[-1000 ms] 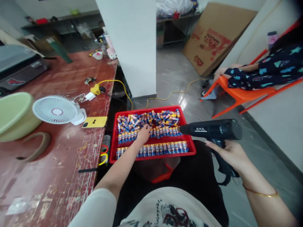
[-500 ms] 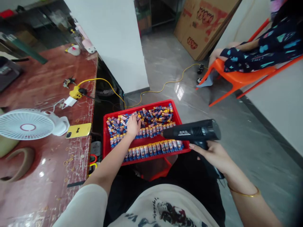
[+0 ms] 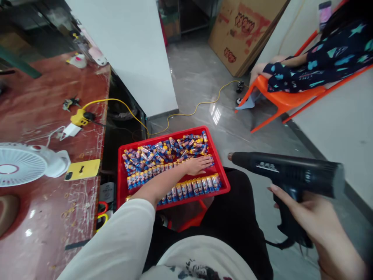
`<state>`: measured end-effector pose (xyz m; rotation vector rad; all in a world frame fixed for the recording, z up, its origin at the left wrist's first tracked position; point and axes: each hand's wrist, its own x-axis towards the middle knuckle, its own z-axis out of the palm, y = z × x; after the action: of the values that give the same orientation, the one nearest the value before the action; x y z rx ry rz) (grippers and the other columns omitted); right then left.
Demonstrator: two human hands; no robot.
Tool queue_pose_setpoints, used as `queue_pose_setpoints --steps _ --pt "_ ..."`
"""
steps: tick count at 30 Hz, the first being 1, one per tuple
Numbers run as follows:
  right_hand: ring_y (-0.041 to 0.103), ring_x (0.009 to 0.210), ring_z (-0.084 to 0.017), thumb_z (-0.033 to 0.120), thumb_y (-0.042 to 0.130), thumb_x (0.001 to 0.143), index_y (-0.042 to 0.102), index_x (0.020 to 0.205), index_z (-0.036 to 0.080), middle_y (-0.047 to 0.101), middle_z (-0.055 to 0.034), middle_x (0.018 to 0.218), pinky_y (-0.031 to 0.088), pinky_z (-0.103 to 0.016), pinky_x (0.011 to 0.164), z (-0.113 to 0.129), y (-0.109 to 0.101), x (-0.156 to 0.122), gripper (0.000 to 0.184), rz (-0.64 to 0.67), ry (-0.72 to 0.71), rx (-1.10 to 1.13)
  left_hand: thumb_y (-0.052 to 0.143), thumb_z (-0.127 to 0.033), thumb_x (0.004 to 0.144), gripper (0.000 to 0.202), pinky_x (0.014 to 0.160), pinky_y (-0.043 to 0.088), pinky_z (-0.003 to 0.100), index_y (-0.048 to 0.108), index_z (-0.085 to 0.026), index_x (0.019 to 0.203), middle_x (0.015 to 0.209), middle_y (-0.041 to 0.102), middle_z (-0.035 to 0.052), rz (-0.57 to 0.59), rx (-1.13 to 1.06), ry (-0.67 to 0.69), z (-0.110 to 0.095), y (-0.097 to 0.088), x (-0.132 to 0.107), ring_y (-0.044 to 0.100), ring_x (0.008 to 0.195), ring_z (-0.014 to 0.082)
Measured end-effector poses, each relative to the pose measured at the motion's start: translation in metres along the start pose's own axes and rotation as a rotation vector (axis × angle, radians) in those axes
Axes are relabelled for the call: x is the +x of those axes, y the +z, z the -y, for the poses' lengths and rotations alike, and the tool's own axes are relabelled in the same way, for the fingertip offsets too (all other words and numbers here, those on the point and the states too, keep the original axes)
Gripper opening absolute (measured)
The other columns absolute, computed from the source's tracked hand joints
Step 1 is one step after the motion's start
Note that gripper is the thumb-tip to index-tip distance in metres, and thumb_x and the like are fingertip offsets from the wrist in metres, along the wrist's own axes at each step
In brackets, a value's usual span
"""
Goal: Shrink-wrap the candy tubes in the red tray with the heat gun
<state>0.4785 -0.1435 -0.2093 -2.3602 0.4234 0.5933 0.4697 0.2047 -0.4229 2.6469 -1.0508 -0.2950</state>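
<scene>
My right hand [image 3: 309, 214] is wrapped round the grip of a black heat gun [image 3: 279, 167], held to the right of the red tray [image 3: 224, 186], its nozzle pointing left. My left hand [image 3: 199, 165] lies flat, fingers stretched, at the right end of the upper row of small bottles [image 3: 145, 174], which have yellow caps and blue-pink wraps. Along the near side of the tray stands a second row of bottles [image 3: 192, 188], partly hidden by my left forearm. Many loose bottles [image 3: 163, 149] lie jumbled in the far half.
At left a worn red table [image 3: 78, 144] carries a white fan [image 3: 26, 163], a yellow phone [image 3: 83, 170] and a yellow power socket [image 3: 79, 117]. A yellow cord [image 3: 189, 114] crosses the floor. Someone sits on an orange chair [image 3: 288, 102]; cardboard [image 3: 244, 35] leans at the back.
My left hand has moved right, from the loose bottles to the right end of the upper row. The heat gun has moved right and away from the tray, and appears closer.
</scene>
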Motion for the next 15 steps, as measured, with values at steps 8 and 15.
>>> queue_pose_setpoints --steps 8,15 --pt "0.067 0.056 -0.028 0.073 0.071 0.06 0.069 0.079 0.018 0.072 -0.0104 0.067 0.05 -0.035 0.045 -0.017 -0.005 0.005 0.059 0.05 0.041 -0.009 0.038 -0.044 0.099 0.066 0.123 0.008 0.041 0.017 -0.018 0.155 0.161 0.021 0.0078 0.015 -0.027 -0.173 0.005 -0.013 -0.067 0.011 0.15 0.0221" --pt "0.056 0.048 -0.019 0.072 0.063 0.066 0.059 0.065 0.02 0.062 -0.0045 0.053 0.039 -0.029 0.044 0.02 0.032 0.002 0.053 0.145 -0.278 -0.076 0.044 -0.047 0.097 0.065 0.123 0.008 0.043 0.025 -0.023 0.154 0.16 0.024 0.0065 0.041 0.013 -0.287 -0.004 -0.022 -0.105 0.015 0.15 0.0229"
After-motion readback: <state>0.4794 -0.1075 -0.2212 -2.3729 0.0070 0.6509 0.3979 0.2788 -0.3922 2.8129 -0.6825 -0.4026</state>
